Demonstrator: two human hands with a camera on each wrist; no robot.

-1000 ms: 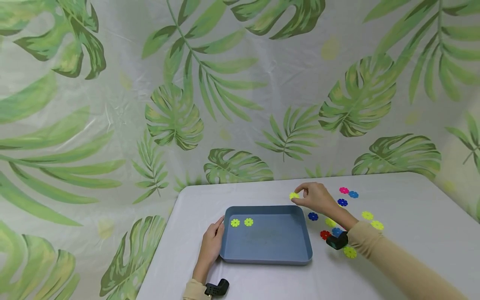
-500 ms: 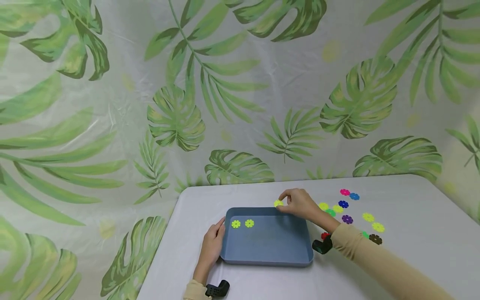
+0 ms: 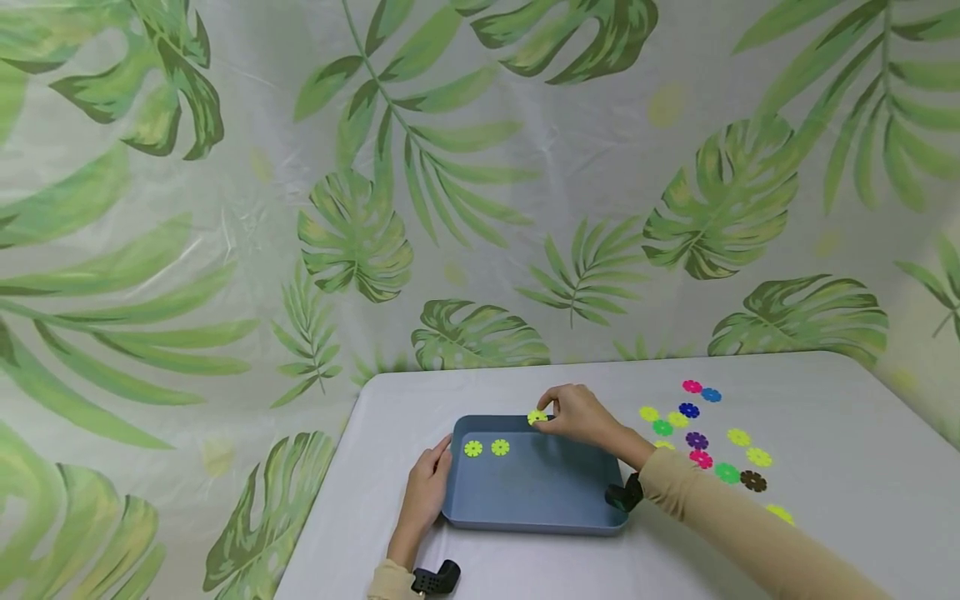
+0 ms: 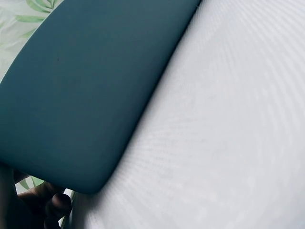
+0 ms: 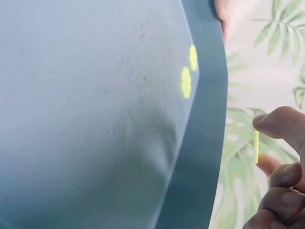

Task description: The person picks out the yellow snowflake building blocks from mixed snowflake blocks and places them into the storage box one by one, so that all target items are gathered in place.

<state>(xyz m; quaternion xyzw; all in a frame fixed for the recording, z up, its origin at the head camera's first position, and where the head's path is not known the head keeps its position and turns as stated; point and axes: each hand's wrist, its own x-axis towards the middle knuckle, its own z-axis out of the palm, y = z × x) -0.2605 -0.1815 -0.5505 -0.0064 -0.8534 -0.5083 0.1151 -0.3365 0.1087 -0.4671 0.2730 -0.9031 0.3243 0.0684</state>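
Observation:
My right hand (image 3: 581,414) pinches a yellow flower-shaped disc (image 3: 536,417) between thumb and forefinger, over the far rim of the blue-grey tray (image 3: 532,492). The right wrist view shows this disc (image 5: 257,147) edge-on, a thin yellow line between the fingertips. Two more yellow discs (image 3: 500,447) lie side by side in the tray's far left part. On the left side, my left hand (image 3: 429,482) holds the tray by its wall. In the left wrist view, dark curled fingers (image 4: 57,205) show beside the tray's corner, partly hidden behind it.
Right of the tray, several loose discs lie scattered on the white table (image 3: 847,433): yellow (image 3: 738,437), green (image 3: 727,472), pink, blue, a purple disc (image 3: 697,441) and a brown disc (image 3: 753,481). The right sleeve (image 3: 720,508) passes over some. Behind hangs a leaf-patterned sheet (image 3: 480,208).
My right hand has carried the yellow disc leftward and slightly down, from right of the tray's far corner to its far rim. Discs beneath the right arm became visible. My left hand stayed put.

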